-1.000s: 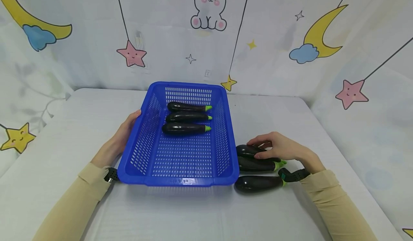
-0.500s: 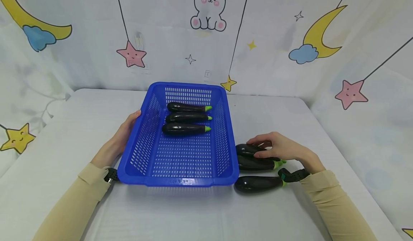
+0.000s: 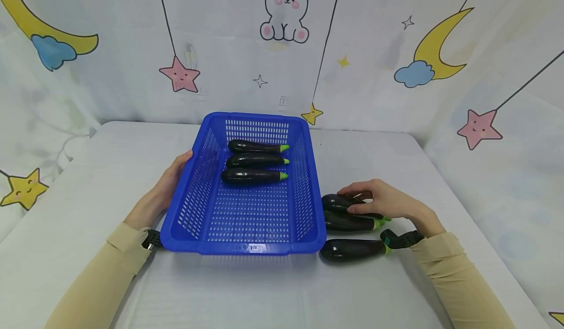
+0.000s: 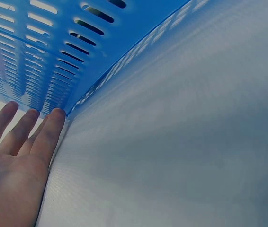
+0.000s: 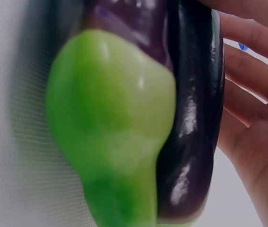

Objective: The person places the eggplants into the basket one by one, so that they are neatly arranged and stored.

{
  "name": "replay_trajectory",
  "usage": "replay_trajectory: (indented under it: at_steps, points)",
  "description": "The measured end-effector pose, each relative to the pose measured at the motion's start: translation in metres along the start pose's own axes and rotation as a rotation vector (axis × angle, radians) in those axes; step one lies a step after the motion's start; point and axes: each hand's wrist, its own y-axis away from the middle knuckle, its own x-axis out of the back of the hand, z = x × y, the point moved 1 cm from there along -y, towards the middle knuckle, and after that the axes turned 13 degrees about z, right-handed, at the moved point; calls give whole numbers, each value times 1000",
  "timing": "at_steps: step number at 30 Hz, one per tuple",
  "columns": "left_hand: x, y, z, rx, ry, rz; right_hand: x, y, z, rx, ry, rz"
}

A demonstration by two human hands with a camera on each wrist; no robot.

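Observation:
A blue perforated basket (image 3: 248,221) holds three dark eggplants, one of them the nearest eggplant (image 3: 251,176). Against the outside of its left wall rests my left hand (image 3: 167,184); in the left wrist view the fingers (image 4: 49,137) extend up to that wall. Right of the basket, my right hand (image 3: 383,199) grips the farthest of three more eggplants, a glossy dark eggplant (image 3: 337,203), between thumb and fingers. Beside it lies a second eggplant (image 3: 350,222), whose green cap (image 5: 110,104) looms large in the right wrist view. A third eggplant (image 3: 352,250) lies nearer the front.
A white cloth covers the table (image 3: 273,294). Behind it hangs a white curtain (image 3: 229,64) printed with moons, stars and a rabbit. The basket's right rim (image 3: 315,182) stands close beside the blunt ends of the loose eggplants.
The gripped eggplant and the one beside it have shifted slightly away from the person. My right hand has barely moved, and the left hand and basket stay in place.

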Motion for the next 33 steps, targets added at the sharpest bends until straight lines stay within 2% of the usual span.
replay_trajectory:
  at_steps: [10,17,24,33]
  points:
    - [0,0,0,2,-40,18,1,-1,0,27,-4,26]
    - [0,0,1,6,-21,5,2,0,0,57,-12,47]
    - [-1,0,1,1,-67,39,2,-1,1,77,-4,67]
    - [1,-2,-1,-3,-103,41,2,-1,0,63,-3,84]
